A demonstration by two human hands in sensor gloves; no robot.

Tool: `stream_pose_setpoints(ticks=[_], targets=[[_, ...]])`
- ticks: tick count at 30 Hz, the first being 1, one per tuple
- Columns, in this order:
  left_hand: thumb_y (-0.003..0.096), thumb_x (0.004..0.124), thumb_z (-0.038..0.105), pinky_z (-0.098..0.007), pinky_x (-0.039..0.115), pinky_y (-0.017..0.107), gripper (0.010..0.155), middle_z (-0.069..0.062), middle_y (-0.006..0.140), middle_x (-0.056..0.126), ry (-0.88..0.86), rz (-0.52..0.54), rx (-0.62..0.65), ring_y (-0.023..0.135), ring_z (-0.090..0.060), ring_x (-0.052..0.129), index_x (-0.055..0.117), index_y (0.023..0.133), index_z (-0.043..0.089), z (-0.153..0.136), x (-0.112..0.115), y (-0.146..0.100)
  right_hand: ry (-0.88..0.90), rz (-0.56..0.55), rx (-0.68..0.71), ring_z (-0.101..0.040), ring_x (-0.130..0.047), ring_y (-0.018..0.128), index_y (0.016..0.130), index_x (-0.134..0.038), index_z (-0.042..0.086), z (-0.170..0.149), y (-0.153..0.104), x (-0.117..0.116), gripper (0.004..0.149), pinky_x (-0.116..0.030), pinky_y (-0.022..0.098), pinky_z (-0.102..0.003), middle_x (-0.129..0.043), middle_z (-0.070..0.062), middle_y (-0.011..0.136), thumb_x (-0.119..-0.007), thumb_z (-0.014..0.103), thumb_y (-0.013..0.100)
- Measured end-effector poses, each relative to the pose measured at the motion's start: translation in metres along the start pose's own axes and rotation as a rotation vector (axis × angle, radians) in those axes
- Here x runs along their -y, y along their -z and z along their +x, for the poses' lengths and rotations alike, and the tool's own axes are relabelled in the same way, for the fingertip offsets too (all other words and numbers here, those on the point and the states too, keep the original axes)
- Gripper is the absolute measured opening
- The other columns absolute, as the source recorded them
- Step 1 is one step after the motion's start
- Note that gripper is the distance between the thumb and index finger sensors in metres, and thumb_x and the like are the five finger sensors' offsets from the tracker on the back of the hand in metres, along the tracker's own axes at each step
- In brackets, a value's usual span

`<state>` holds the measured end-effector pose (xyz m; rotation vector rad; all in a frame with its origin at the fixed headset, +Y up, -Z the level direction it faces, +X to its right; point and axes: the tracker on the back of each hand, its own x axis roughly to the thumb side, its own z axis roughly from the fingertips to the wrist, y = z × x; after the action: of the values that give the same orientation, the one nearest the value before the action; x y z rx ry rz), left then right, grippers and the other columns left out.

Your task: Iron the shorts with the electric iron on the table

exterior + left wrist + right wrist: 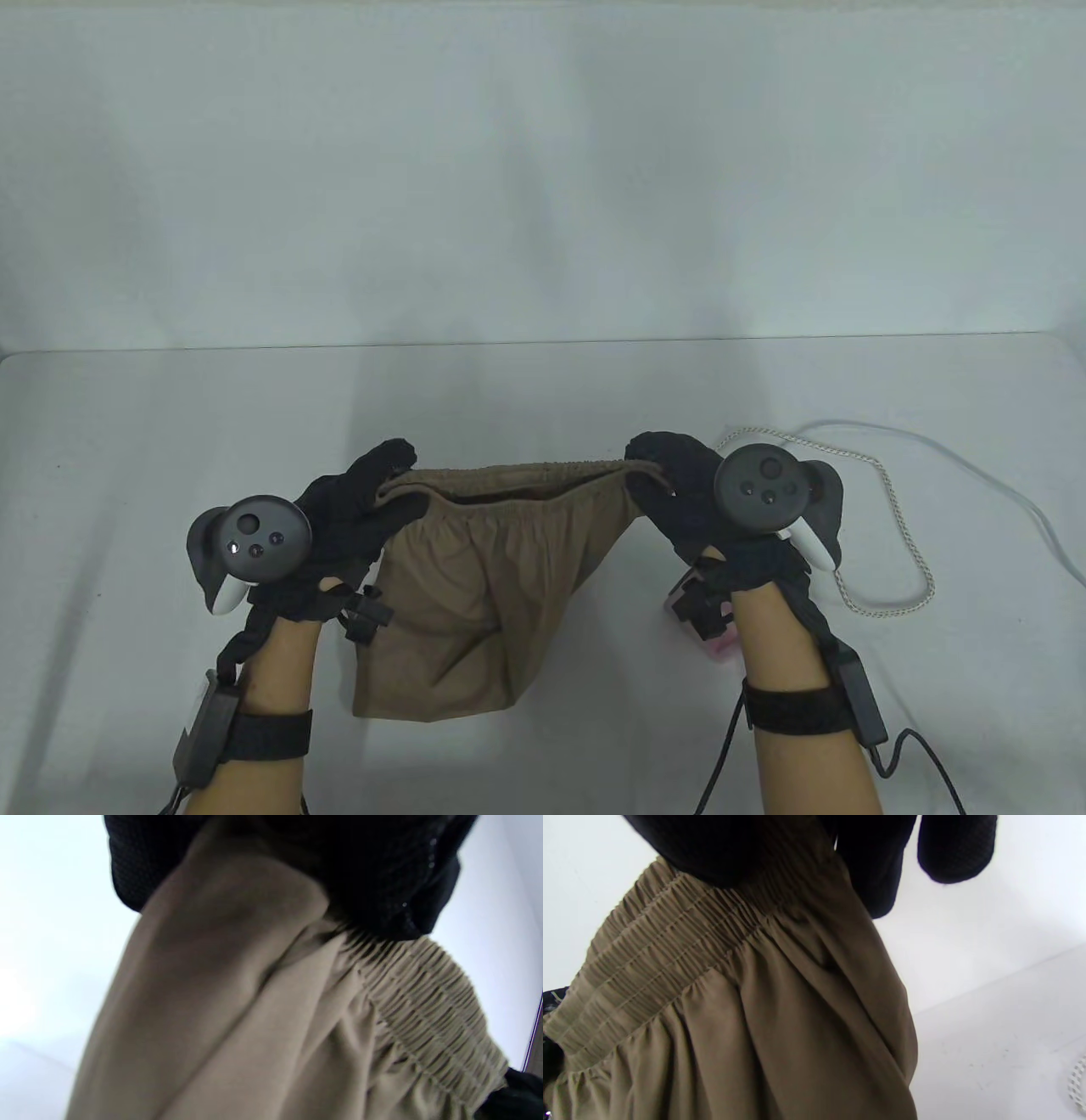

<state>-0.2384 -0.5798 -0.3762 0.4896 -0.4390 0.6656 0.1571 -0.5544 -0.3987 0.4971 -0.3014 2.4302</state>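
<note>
Khaki-brown shorts (484, 594) with an elastic waistband hang in the air above the table, stretched between both hands. My left hand (373, 501) grips the left end of the waistband. My right hand (657, 475) grips the right end. The legs hang down toward the table's front. The left wrist view shows the gathered waistband (424, 993) under my gloved fingers (382, 878). The right wrist view shows the same band (670, 955) under my gloved fingers (874, 866). A pink and white object (721, 645), perhaps the iron, shows partly behind my right wrist.
A white braided cord (891, 509) and a smooth white cable (1018, 501) loop on the table (170, 424) at the right. A pale wall rises behind the table's far edge. A bit of the braided cord shows in the right wrist view (1078, 1082).
</note>
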Motion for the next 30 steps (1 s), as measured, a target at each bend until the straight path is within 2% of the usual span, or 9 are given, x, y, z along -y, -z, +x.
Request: stream_pose_setpoints(ticks=[5,9,12,15,20,23,26,28,30], targets=[[0.0452,0.089,0.042,-0.054,0.079,0.06,0.056,0.01,0.082,0.098,0.066,0.019,0.018,0.047,-0.016,0.108,0.072,0.098,0.031,0.017,-0.015,0.003,0.055,-0.104,0.078,-0.022,-0.105,0.063,0.096,-0.063,0.029,0.015,-0.001,0.021,0.05,-0.085,0.054,-0.052,-0.087,0.006,0.088,-0.082,0.044,0.051],[0.0462,0.09,0.041,-0.054,0.082,0.057,0.051,0.004,0.081,0.099,-0.062,0.04,0.005,0.043,-0.014,0.108,0.078,0.093,0.026,0.026,-0.037,0.007,0.094,-0.16,0.147,-0.017,-0.106,0.052,0.097,-0.067,0.029,0.028,-0.005,0.041,0.053,-0.087,0.051,-0.049,-0.091,0.006,0.084,-0.084,0.044,0.049],[0.0466,0.09,0.043,-0.053,0.083,0.055,0.05,0.003,0.079,0.1,-0.193,0.025,0.006,0.038,-0.012,0.107,0.08,0.092,0.025,0.03,-0.053,0.013,0.115,-0.121,0.157,-0.015,-0.107,0.047,0.098,-0.067,0.028,0.031,-0.002,0.052,0.055,-0.088,0.05,-0.048,-0.093,0.006,0.081,-0.084,0.044,0.048],[0.0479,0.088,0.044,-0.05,0.085,0.052,0.049,0.002,0.077,0.1,-0.273,-0.058,0.013,0.032,-0.01,0.104,0.08,0.092,0.023,0.031,-0.067,0.021,0.22,-0.041,0.174,-0.012,-0.108,0.04,0.097,-0.07,0.026,0.032,0.003,0.065,0.055,-0.09,0.046,-0.046,-0.096,0.005,0.077,-0.086,0.044,0.047],[0.0487,0.089,0.045,-0.049,0.085,0.051,0.05,0.002,0.076,0.1,-0.391,-0.286,0.001,0.029,-0.009,0.102,0.08,0.092,0.022,0.022,-0.079,0.037,0.363,0.204,0.171,-0.015,-0.108,0.043,0.1,-0.068,0.026,0.033,0.021,0.078,0.059,-0.089,0.048,-0.048,-0.094,0.005,0.082,-0.09,0.04,0.046],[0.0489,0.09,0.041,-0.052,0.082,0.055,0.05,0.002,0.081,0.098,-0.35,-0.378,-0.056,0.036,-0.012,0.103,0.078,0.094,0.024,0.009,-0.077,0.051,0.349,0.3,0.133,-0.017,-0.106,0.051,0.102,-0.066,0.027,0.031,0.038,0.077,0.06,-0.086,0.052,-0.05,-0.09,0.004,0.087,-0.091,0.035,0.047],[0.0493,0.092,0.036,-0.056,0.078,0.061,0.05,0.003,0.087,0.095,-0.185,-0.381,-0.108,0.048,-0.015,0.103,0.076,0.096,0.028,-0.003,-0.072,0.072,0.242,0.297,0.1,-0.021,-0.104,0.059,0.096,-0.069,0.03,0.028,0.058,0.074,0.053,-0.083,0.054,-0.053,-0.087,0.006,0.091,-0.091,0.033,0.048],[0.0498,0.092,0.034,-0.059,0.074,0.064,0.049,0.005,0.091,0.093,-0.092,-0.349,-0.144,0.059,-0.017,0.103,0.075,0.096,0.03,-0.009,-0.067,0.088,0.124,0.233,0.042,-0.024,-0.103,0.066,0.093,-0.07,0.033,0.028,0.076,0.072,0.05,-0.081,0.056,-0.054,-0.086,0.008,0.092,-0.091,0.032,0.048],[0.0509,0.093,0.034,-0.064,0.07,0.068,0.049,0.008,0.094,0.091,0.024,-0.314,-0.19,0.079,-0.022,0.099,0.074,0.096,0.033,-0.013,-0.059,0.113,0.034,0.176,-0.031,-0.026,-0.102,0.071,0.093,-0.07,0.034,0.028,0.1,0.069,0.049,-0.08,0.058,-0.056,-0.085,0.009,0.093,-0.091,0.033,0.048]])
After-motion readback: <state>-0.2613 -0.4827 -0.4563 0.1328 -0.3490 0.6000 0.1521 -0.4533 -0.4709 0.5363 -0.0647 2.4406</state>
